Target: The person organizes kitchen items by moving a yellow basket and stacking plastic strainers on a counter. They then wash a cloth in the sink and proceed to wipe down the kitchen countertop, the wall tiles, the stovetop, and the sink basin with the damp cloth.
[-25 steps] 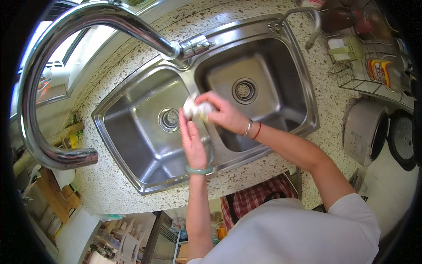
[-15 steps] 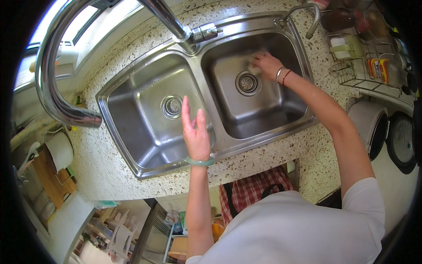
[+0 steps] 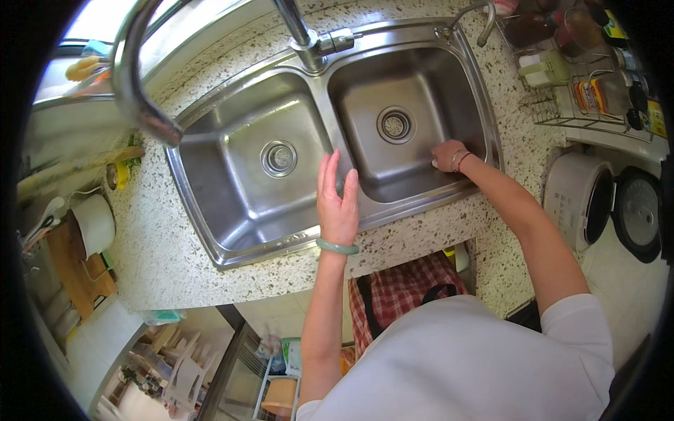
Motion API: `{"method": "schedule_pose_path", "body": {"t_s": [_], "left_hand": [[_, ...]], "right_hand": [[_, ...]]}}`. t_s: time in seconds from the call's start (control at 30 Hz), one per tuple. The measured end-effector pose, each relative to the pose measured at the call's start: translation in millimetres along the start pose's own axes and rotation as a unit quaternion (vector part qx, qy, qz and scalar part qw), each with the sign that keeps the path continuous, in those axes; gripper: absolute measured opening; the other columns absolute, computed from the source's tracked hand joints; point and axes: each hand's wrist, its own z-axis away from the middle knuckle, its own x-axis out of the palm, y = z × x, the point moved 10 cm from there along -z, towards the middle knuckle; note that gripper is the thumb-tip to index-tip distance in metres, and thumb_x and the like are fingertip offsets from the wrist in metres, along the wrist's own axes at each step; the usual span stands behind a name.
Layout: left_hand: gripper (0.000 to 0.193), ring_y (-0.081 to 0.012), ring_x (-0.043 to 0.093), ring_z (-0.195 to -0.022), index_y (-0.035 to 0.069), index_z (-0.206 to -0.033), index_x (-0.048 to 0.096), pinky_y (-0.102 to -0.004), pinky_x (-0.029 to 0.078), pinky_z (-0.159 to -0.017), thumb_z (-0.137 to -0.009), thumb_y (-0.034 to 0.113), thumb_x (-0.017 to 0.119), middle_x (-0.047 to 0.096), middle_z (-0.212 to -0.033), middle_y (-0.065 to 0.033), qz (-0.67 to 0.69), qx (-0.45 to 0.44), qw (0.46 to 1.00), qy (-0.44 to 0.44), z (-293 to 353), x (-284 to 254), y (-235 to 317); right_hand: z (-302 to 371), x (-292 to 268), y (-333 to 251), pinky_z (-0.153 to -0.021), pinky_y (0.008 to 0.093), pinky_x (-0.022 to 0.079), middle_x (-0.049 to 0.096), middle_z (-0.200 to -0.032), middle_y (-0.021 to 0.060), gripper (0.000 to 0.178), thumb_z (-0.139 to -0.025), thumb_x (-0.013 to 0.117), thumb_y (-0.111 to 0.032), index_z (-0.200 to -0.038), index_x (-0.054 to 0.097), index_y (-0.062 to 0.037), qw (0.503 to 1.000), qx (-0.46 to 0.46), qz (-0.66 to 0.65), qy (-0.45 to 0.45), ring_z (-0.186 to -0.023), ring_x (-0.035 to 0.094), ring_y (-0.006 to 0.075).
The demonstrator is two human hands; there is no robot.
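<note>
Two joined steel basins make up the sink (image 3: 223, 254) in front of me. Down at the front right of the right basin (image 3: 365, 105), my right hand (image 3: 448, 154) is closed, fingers curled against the steel. A bit of a small pale cloth-like piece (image 3: 435, 163) shows at its fingertips; the rest is covered by the hand. My left hand (image 3: 338, 203), with a green bangle at the wrist, is held up over the front end of the divider. Its fingers are stretched out and the hand is empty. Each basin has a round drain, the right one (image 3: 396, 125) and the left one (image 3: 279, 158).
A tall curved faucet (image 3: 133, 84) arches over the left side. A smaller spout (image 3: 484, 31) stands at the back right. Beside the sink are a wire rack (image 3: 562, 119) with jars and a rice cooker (image 3: 579, 200) with its lid raised. A cutting board (image 3: 78, 270) is at left.
My right hand has moved from behind the right drain to the basin's front right, carrying the pale piece. My left hand appears slightly farther right, still stretched out. The view has shifted.
</note>
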Motion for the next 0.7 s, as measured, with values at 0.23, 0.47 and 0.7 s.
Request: {"method": "schedule_pose_path", "body": {"t_s": [0.23,0.47,0.7], "left_hand": [[0.044,-0.0345,0.041,-0.130,0.002,-0.132,0.049,-0.0386,0.032,-0.107,-0.097,0.030,0.050,0.044,-0.138,-0.0225,-0.010,-0.017,0.999,-0.032,16.1,12.8,-1.3],[0.045,-0.0356,0.038,-0.132,0.003,-0.133,0.048,-0.0400,0.031,-0.108,-0.097,0.030,0.051,0.041,-0.141,-0.0230,-0.044,0.050,0.997,-0.034,33.6,20.8,10.5],[0.041,-0.0363,0.040,-0.130,0.004,-0.126,0.053,-0.0411,0.033,-0.107,-0.093,0.027,0.056,0.046,-0.137,-0.0226,-0.144,0.100,0.981,-0.084,65.5,53.4,-1.8]], "right_hand": [[37.1,-25.5,-94.7,-0.084,0.0289,0.046,0.066,-0.096,0.0070,0.026,-0.083,0.052,-0.015,-0.102,0.065,-0.0033,0.798,-0.184,-0.562,0.118,-0.090,0.059,0.0151],[191.7,-145.0,8.9,-0.080,0.0378,0.046,0.061,-0.086,0.0102,0.007,-0.077,0.055,-0.005,-0.078,0.062,-0.0057,0.834,-0.038,-0.303,0.460,-0.086,0.057,0.0271],[200.6,-59.1,32.9,-0.086,0.0441,0.039,0.058,-0.084,0.0087,0.009,-0.071,0.049,-0.001,-0.070,0.056,-0.0070,0.860,0.057,-0.162,0.481,-0.097,0.052,0.0295]]}}
